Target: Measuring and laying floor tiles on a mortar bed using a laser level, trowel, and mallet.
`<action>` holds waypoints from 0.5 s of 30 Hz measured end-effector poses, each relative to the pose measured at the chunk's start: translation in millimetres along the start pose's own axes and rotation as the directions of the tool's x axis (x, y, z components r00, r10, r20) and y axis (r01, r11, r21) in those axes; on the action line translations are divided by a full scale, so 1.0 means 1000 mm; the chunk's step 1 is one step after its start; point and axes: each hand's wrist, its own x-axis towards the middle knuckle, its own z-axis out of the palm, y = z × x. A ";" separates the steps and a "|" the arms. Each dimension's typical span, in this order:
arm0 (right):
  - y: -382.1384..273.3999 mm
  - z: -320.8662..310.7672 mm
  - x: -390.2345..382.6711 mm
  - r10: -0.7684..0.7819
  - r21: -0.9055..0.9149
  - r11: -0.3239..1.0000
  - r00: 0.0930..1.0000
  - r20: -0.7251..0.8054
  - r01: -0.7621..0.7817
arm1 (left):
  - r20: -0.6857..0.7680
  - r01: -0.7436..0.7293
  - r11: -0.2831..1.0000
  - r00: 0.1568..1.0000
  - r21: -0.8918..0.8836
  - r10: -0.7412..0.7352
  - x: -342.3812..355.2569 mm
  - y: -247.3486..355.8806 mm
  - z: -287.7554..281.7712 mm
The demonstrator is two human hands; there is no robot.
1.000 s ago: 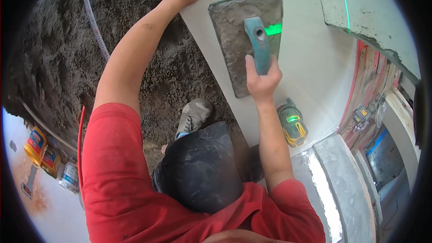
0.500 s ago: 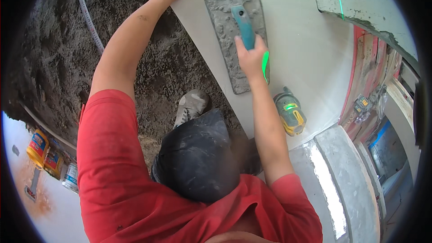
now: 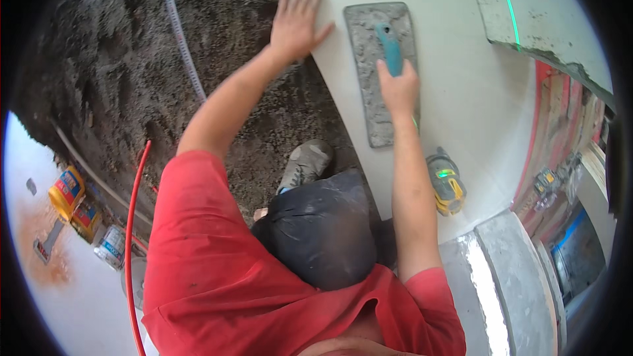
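Note:
My right hand (image 3: 400, 92) is closed around the teal handle (image 3: 390, 46) of a large rectangular float (image 3: 372, 109), its upper face caked with grey mortar. The float lies on a big pale tile (image 3: 478, 132). Fingers spread, my left hand (image 3: 295, 31) rests at the tile's left edge, holding nothing. Left of that edge, rough dark grey mortar (image 3: 231, 33) covers the floor. A green-and-yellow laser level (image 3: 447, 184) stands on the tile, just right of my right forearm.
Across the mortar runs a white measuring strip (image 3: 178, 23). A red hose (image 3: 134, 217) curves up at the left, near yellow containers (image 3: 68, 192) and a white bucket (image 3: 111, 248). A raised slab (image 3: 537, 6) with a green laser line overhangs at far right. My shoe (image 3: 306, 163) is on the mortar.
The view has shifted, moving the scene rightward. My left hand has come nearer along the tile's edge from its far corner. A red hose now shows at the left. My right hand keeps its grip.

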 end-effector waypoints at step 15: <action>0.028 -0.013 -0.047 0.101 0.050 0.994 0.995 -0.025 -0.099 | 0.245 0.941 0.309 0.334 -0.135 -0.910 -0.235 -0.207 0.009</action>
